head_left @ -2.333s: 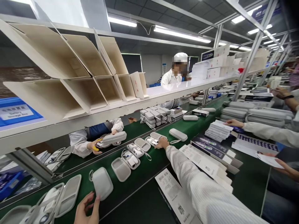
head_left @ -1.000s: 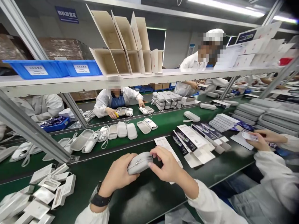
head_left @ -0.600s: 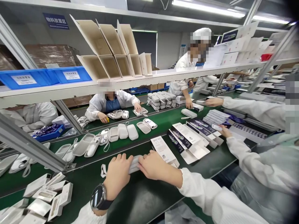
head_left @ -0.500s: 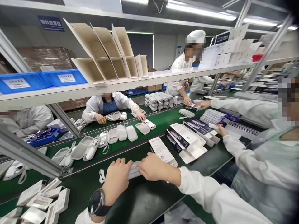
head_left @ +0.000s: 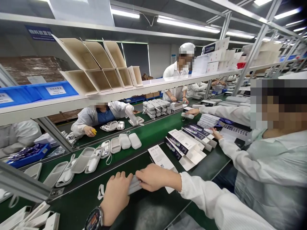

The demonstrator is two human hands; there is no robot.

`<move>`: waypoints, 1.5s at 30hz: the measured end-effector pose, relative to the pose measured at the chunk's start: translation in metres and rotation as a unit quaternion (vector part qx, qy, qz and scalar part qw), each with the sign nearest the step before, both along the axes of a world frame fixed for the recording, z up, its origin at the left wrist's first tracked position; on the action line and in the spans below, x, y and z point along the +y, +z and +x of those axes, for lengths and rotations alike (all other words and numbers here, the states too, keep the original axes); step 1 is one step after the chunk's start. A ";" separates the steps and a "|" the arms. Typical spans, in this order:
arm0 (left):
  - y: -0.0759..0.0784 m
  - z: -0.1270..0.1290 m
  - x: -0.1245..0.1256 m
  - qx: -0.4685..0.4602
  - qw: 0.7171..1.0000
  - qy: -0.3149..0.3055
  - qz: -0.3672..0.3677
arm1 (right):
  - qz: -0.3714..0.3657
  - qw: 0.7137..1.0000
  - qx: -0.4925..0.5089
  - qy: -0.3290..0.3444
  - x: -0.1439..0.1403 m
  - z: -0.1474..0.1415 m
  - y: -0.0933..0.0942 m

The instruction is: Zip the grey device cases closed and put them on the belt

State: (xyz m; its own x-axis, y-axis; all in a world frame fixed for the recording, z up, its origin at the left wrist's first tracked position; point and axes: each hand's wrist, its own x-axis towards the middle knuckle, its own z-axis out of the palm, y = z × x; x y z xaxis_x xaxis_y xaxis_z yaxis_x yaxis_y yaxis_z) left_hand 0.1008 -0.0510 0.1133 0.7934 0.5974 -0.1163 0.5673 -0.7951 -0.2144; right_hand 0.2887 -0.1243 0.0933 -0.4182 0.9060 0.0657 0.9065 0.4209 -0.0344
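A grey zip case (head_left: 134, 187) with a white wrist strap (head_left: 101, 192) is held low over the green work surface. My left hand (head_left: 117, 195), with a watch on its wrist, is wrapped round the case's near left end. The fingers of my right hand (head_left: 152, 177) are closed at its right end, along the edge. The case looks closed; much of it is hidden by my hands. Just beyond my right hand lies a flat white carton (head_left: 159, 156), partly covered by that hand.
Open cases (head_left: 83, 159) holding white devices line the green conveyor (head_left: 155, 127). Dark-and-white cartons (head_left: 184, 143) lie to the right, beside a co-worker's sleeve (head_left: 240, 156). Small white boxes (head_left: 31, 217) sit lower left. A shelf (head_left: 153, 84) with cardboard boxes (head_left: 96, 80) crosses above.
The camera view has turned right. Both my hands stay on the grey case. The co-worker on the right now has a hand on a case on the belt; the one opposite has raised a forearm.
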 end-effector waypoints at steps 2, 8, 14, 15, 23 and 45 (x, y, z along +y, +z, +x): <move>0.001 0.002 -0.001 0.013 1.000 -0.002 -0.011 | 0.017 0.999 -0.042 0.026 0.000 -0.004 -0.001; 0.000 0.001 0.003 0.025 0.996 -0.012 -0.089 | -0.014 0.991 -0.083 0.107 -0.003 -0.003 0.003; -0.002 -0.005 0.007 0.015 0.993 -0.026 -0.118 | -0.040 0.991 -0.047 0.122 0.000 0.006 0.004; -0.002 -0.005 0.008 0.018 0.992 -0.030 -0.118 | -0.050 0.991 -0.040 0.120 0.001 0.006 0.002; -0.004 -0.007 0.012 0.024 0.991 -0.055 -0.120 | -0.170 0.978 0.077 0.088 0.014 0.006 -0.005; 0.012 -0.020 0.011 -0.018 0.991 -0.048 -0.123 | -0.189 0.950 0.217 0.120 0.017 0.017 0.010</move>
State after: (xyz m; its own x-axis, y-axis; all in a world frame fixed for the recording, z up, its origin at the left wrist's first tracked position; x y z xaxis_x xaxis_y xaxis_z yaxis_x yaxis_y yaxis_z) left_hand 0.0809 -0.0404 0.1257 0.8515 0.4758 -0.2202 0.4901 -0.8716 0.0117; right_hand 0.3057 -0.1069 0.1030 -0.6235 0.7812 -0.0319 0.6523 0.4973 -0.5721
